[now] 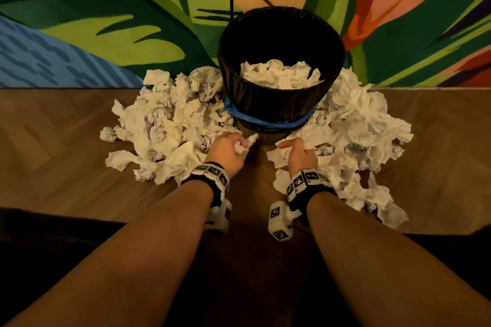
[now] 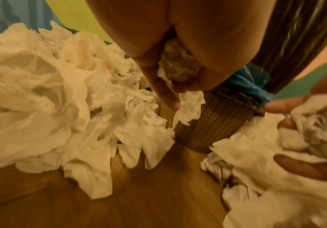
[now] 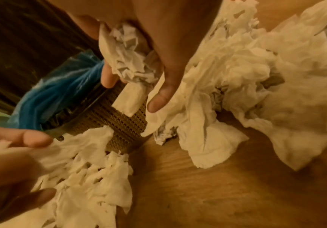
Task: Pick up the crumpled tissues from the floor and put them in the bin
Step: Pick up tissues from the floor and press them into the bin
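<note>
Both hands clutch crumpled tissue at the foot of the bin.

The left hand [image 1: 228, 151] has its fingers curled round a tissue wad [image 2: 180, 69]; the right hand [image 1: 301, 155] grips another wad [image 3: 129, 57] the same way. Just past the fingertips stands the bin [image 1: 281, 103], tissues [image 1: 279, 75] already inside, with loose tissue heaps [image 1: 170, 119] spread on the wooden floor [image 1: 255, 175] outward of each hand.

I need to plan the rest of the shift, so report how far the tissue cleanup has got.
Done: a layer of crumpled tissues already lies in the bin. In hand: the left hand and right hand each grip a wad by the bin's base. Left: most of it, big piles on the floor to the bin's left and right.
</note>
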`<action>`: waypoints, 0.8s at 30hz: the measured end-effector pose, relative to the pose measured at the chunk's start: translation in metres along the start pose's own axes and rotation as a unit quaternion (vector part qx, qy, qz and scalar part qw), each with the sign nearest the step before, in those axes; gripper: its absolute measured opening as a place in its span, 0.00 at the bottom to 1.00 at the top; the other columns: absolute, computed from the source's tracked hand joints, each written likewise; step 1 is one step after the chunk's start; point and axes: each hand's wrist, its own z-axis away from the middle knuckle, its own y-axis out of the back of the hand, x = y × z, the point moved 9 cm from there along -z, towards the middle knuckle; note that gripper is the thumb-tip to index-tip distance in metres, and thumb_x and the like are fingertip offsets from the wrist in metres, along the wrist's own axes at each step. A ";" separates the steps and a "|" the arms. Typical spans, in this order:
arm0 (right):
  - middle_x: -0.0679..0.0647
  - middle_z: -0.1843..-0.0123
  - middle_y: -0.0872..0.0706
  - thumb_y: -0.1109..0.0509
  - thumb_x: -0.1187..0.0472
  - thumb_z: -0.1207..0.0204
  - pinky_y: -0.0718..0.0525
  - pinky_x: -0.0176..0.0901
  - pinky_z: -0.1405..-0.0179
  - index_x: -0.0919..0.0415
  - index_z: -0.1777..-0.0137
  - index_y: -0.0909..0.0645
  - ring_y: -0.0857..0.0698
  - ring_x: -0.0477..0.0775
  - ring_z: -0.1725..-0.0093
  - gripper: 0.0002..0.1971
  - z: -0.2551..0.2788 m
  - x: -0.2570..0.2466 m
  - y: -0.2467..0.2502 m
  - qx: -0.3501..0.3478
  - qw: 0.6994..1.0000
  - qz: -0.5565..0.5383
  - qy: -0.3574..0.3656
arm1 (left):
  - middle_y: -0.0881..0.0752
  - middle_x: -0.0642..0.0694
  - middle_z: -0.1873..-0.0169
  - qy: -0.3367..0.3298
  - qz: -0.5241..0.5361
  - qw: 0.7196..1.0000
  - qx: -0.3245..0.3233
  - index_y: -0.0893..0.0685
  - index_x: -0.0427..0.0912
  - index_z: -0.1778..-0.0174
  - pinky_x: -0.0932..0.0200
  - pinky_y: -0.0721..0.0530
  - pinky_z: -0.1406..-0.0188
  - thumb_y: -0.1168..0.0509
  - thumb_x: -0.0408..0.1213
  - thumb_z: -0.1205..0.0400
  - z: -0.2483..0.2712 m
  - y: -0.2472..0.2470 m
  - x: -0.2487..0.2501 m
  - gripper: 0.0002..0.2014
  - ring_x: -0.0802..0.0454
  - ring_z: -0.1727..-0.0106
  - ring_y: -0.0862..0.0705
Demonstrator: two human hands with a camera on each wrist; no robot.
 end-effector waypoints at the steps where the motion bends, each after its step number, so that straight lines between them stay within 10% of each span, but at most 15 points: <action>1: 0.54 0.58 0.21 0.35 0.51 0.27 0.14 0.64 0.50 0.47 0.74 0.17 0.17 0.64 0.50 0.15 -0.001 -0.006 0.003 0.006 1.000 -0.005 0.012 | 0.21 0.49 0.47 -0.002 0.021 1.000 0.009 0.15 0.48 0.53 0.67 0.27 0.53 0.33 0.29 0.25 -0.002 0.008 0.003 0.10 0.54 0.55 0.22; 4: 0.54 0.56 0.19 0.38 0.61 0.21 0.11 0.63 0.53 0.44 0.62 0.17 0.17 0.60 0.54 0.13 -0.009 -0.023 0.011 0.003 0.998 -0.032 0.048 | 0.20 0.52 0.42 0.017 0.063 0.998 0.012 0.13 0.50 0.47 0.64 0.21 0.49 0.37 0.29 0.21 -0.006 0.027 0.007 0.14 0.53 0.54 0.19; 8: 0.51 0.54 0.15 0.45 0.66 0.20 0.13 0.48 0.71 0.32 0.47 0.19 0.18 0.51 0.62 0.23 -0.019 -0.058 0.038 0.011 0.993 -0.033 0.112 | 0.10 0.45 0.62 0.088 0.169 0.980 0.060 0.12 0.49 0.58 0.65 0.24 0.82 0.42 0.29 0.19 -0.019 0.063 0.004 0.15 0.48 0.72 0.15; 11: 0.57 0.42 0.13 0.45 0.62 0.21 0.16 0.51 0.56 0.47 0.33 0.18 0.16 0.61 0.49 0.21 -0.031 -0.088 0.075 0.065 0.990 -0.024 0.121 | 0.18 0.47 0.73 0.062 0.105 0.980 0.155 0.15 0.46 0.53 0.61 0.29 0.76 0.39 0.40 0.18 -0.028 0.116 0.020 0.08 0.46 0.74 0.22; 15: 0.63 0.46 0.15 0.45 0.52 0.26 0.19 0.54 0.48 0.54 0.55 0.16 0.18 0.67 0.44 0.16 -0.033 -0.145 0.111 0.120 0.979 0.000 0.165 | 0.19 0.44 0.64 0.008 0.058 0.969 0.240 0.22 0.45 0.51 0.58 0.29 0.68 0.30 0.41 0.24 -0.045 0.183 0.051 0.11 0.46 0.68 0.23; 19: 0.62 0.34 0.18 0.47 0.62 0.14 0.30 0.40 0.48 0.62 0.38 0.18 0.22 0.61 0.35 0.16 -0.033 -0.222 0.111 0.113 0.958 0.097 0.246 | 0.16 0.43 0.57 -0.023 0.039 0.966 0.254 0.17 0.41 0.48 0.57 0.24 0.65 0.40 0.27 0.23 -0.069 0.228 0.088 0.12 0.42 0.58 0.17; 24: 0.57 0.41 0.16 0.45 0.67 0.21 0.22 0.42 0.60 0.50 0.49 0.17 0.18 0.56 0.52 0.17 -0.006 -0.290 0.066 0.025 0.925 0.135 0.355 | 0.14 0.45 0.54 -0.065 0.076 0.964 0.244 0.20 0.45 0.46 0.61 0.16 0.66 0.42 0.34 0.16 -0.091 0.239 0.130 0.08 0.47 0.60 0.14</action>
